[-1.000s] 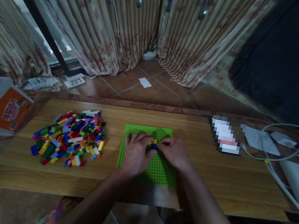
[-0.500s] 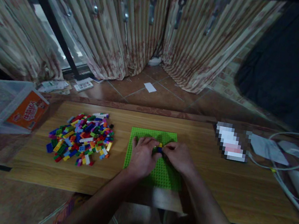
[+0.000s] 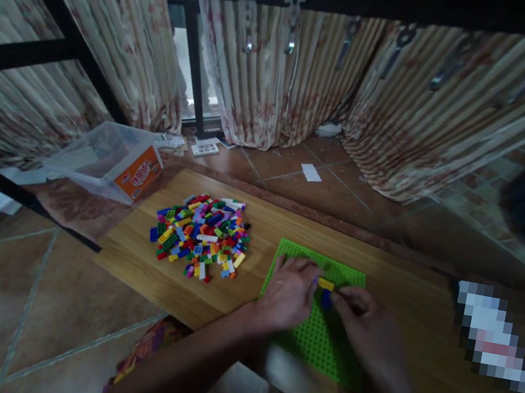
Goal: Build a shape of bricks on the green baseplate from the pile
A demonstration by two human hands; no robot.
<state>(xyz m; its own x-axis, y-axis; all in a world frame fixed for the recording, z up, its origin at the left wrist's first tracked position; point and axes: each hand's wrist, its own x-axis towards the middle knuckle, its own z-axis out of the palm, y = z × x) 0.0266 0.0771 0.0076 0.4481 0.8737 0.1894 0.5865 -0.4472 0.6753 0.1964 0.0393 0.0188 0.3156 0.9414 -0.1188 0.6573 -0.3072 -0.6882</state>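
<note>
A green studded baseplate (image 3: 317,348) lies at a slant on the wooden table. My left hand (image 3: 290,294) rests over its left part, fingers stretched across the studs and the index side close to a yellow brick (image 3: 326,283). A small purple bit shows at the yellow brick's left end. Just below the yellow one is a blue brick (image 3: 326,300); my right hand (image 3: 367,320) is closed in a pinch at its right side. Whether the two bricks are joined, or pressed onto the plate, I cannot make out.
Left of the baseplate, a heap of mixed coloured bricks (image 3: 202,237) is spread on the wooden table (image 3: 228,302). Beyond the table's left end stands a clear plastic box (image 3: 91,156) with an orange label. A pixelated object (image 3: 496,339) lies at the right.
The view has swung right-to-left and tilted, so the table shifts right and the box shows more fully. Both hands stay at the bricks on the baseplate; more of the yellow brick is visible.
</note>
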